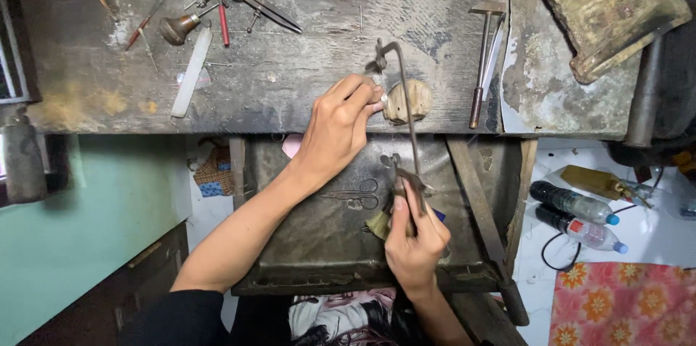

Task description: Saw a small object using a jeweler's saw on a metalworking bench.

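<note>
Two bare hands are working at the front edge of a worn, dark grey wooden bench (304, 77). The left hand (337, 132) is reaching up to a small round wooden peg (407, 101) that juts from the bench edge; its grip is pinching closed on something tiny against the peg, too small to make out. The right hand (415, 233) is sitting lower, above a dark metal catch tray (319, 244) under the bench, and its grip is wrapping shut around the handle of a thin metal-framed jeweller's saw (406, 117). The saw's frame is rising from that fist, running just beside the peg and the left fingertips, and curving over at the top above them. A pair of small scissors (355, 195) is lying in the tray between the two forearms. A slim metal hammer (484, 63) is resting on the bench, right of the peg.
</note>
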